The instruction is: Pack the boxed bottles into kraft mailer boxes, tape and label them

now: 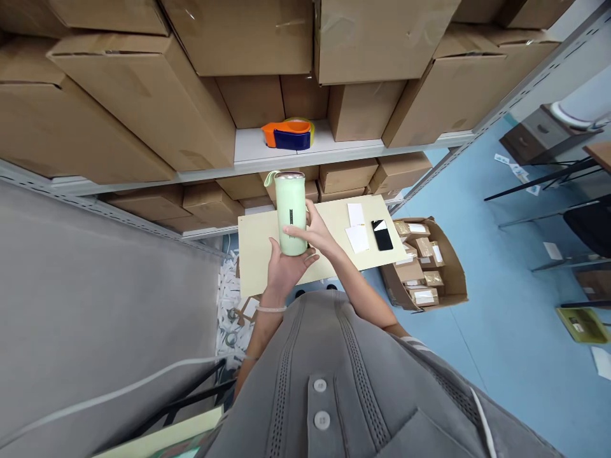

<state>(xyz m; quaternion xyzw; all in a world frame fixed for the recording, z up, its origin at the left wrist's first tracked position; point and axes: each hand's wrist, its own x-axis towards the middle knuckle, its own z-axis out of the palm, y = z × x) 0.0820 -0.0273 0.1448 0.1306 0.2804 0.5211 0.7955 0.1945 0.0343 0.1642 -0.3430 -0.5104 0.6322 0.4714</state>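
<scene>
A pale green insulated tumbler (291, 207) stands upright in front of me, above the cream board table. It has a dark lid rim, a green strap loop at its upper left and small dark lettering down its front. My right hand (315, 230) grips its lower right side, with one finger stretched across the front. Under its base, my left hand (287, 270) cups and supports the bottom, thumb up at the left. To the right on the board lie white paper slips (357, 236) and a black phone (382, 235).
Metal shelving (334, 151) full of cardboard boxes (252, 38) rises ahead, with an orange and blue tape dispenser (287, 135) on it. An open carton (451, 267) of small boxes sits on the floor at right. Paper scraps (229, 305) lie at left beside the grey wall (105, 286).
</scene>
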